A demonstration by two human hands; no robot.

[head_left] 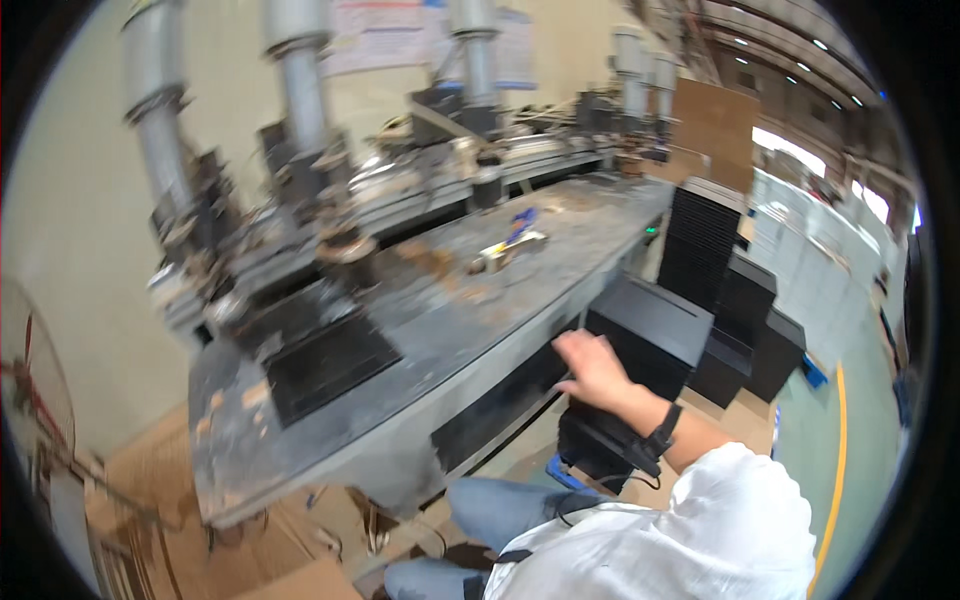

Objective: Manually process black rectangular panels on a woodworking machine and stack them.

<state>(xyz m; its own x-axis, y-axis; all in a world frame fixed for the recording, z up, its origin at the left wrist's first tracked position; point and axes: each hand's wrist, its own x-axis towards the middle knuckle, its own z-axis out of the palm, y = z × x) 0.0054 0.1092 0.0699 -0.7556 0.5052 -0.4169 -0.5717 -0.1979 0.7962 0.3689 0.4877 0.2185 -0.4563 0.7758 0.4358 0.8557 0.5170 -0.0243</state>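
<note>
My right hand (598,374), with a dark band on its wrist, reaches in from the lower right. Its fingers and thumb close around the near end of a long black panel (505,405), slightly blurred. The panel slants along the front side of a grey machine bench (450,350). Just right of the hand stands a stack of black panels (655,318). My left hand does not show. Another flat black panel (330,366) lies on the bench at the left, beneath the machine's heads.
Drilling heads with grey cylinders (300,90) line the bench's back. A small blue-handled tool (520,228) lies on the bench among wood dust. More black stacks (698,240) stand to the right, before white stacked sheets (810,250). Cardboard (150,470) covers the lower left; a fan (30,380) stands there.
</note>
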